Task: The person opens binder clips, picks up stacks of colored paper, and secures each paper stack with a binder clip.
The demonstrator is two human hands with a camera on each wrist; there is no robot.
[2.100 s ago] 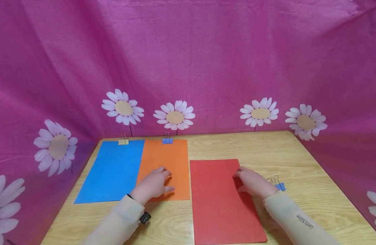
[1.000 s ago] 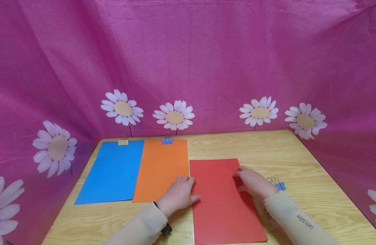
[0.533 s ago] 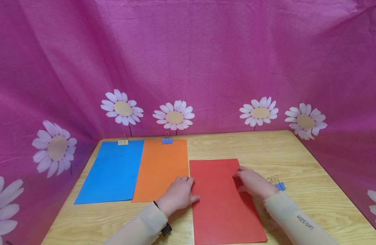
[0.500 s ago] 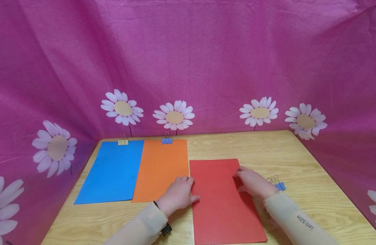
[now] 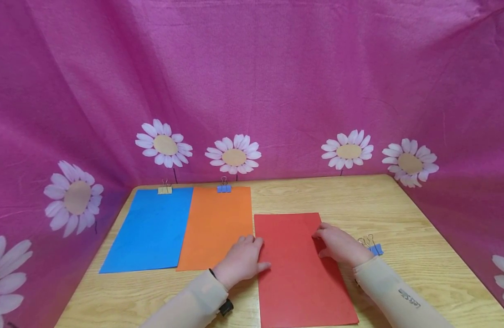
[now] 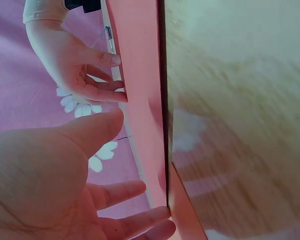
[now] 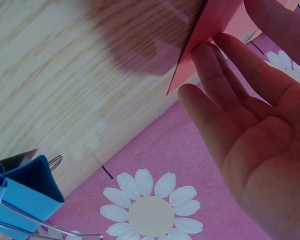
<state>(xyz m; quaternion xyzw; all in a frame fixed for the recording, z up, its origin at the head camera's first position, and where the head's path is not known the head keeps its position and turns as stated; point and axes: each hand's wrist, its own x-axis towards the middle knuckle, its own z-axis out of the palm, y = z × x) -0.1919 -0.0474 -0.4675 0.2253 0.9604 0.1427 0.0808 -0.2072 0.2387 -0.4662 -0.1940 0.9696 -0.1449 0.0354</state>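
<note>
A red sheet stack [image 5: 297, 273] lies flat near the table's front. My left hand [image 5: 240, 260] rests at its left edge, thumb over the red surface, fingers by the edge beside the orange sheet [image 5: 219, 223]. On the right edge lies my right hand [image 5: 338, 243], its fingers loosely bent. In the left wrist view the left hand [image 6: 80, 180] has its fingertips at the red edge [image 6: 140, 75]. The right wrist view shows the right hand [image 7: 260, 120] with fingertips touching the red sheet [image 7: 185, 72]; a blue binder clip [image 7: 27, 195] stands nearby.
A blue sheet [image 5: 149, 228] lies at the left, a yellow clip [image 5: 165, 190] on its top edge. Another blue clip [image 5: 224, 188] sits on the orange sheet's top edge. Right of my right hand is a blue clip [image 5: 376, 249]. A pink flowered cloth [image 5: 276, 91] surrounds the wooden table [image 5: 309, 196].
My left hand has moved right, from over the orange sheet to the red stack's left edge. The right hand and the sheets have stayed about where they were.
</note>
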